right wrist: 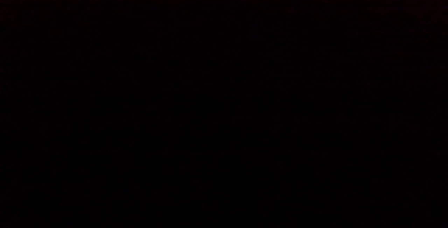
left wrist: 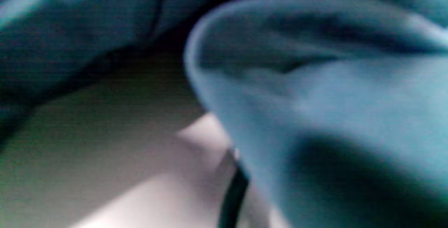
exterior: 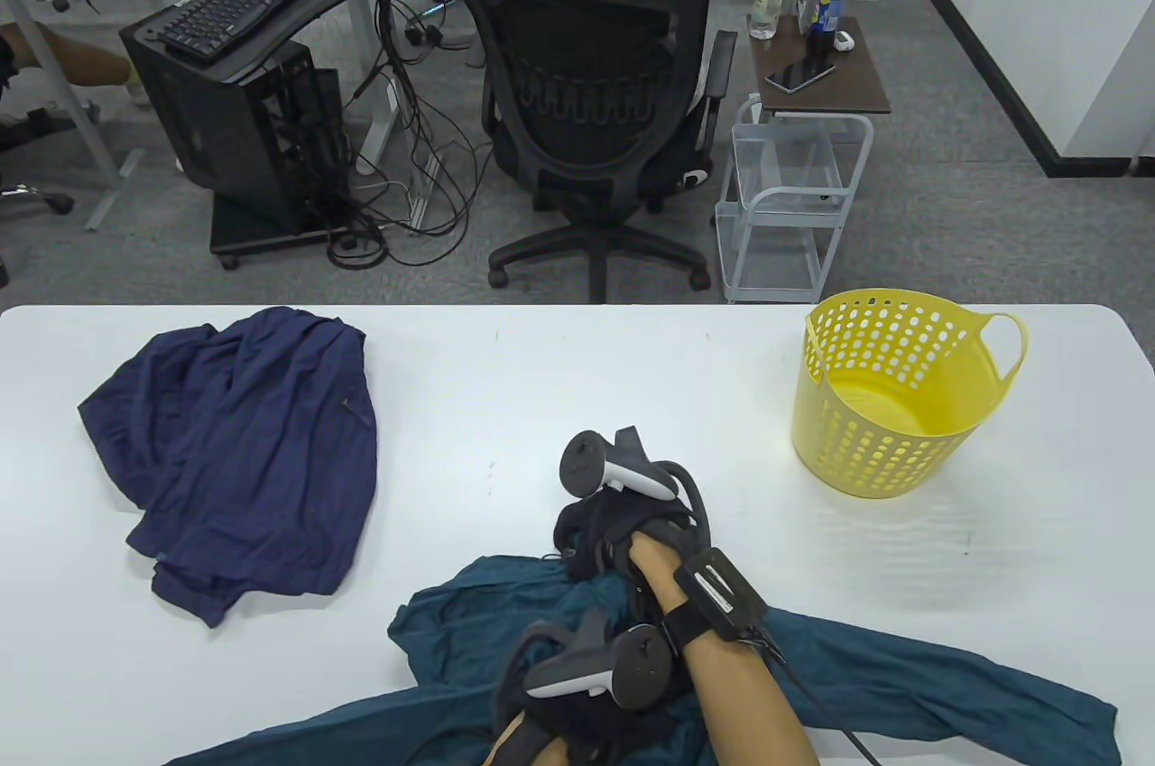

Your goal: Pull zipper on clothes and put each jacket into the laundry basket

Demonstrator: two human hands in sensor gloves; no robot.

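The teal jacket (exterior: 505, 631) is spread along the counter's (exterior: 577, 369) near edge, long axis left to right. Both hands are sunk in its middle: right hand (exterior: 623, 540), left hand (exterior: 577, 694); finger state cannot be told. The laundry basket (exterior: 902, 396) is nearer the right hand.

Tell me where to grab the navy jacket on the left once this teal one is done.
Judging from the table view, take the navy jacket at its raised, bunched top edge nearest the table's far side, coming from above with the left hand. It lies crumpled and flat elsewhere, so that fold gives the fingers something to pinch.
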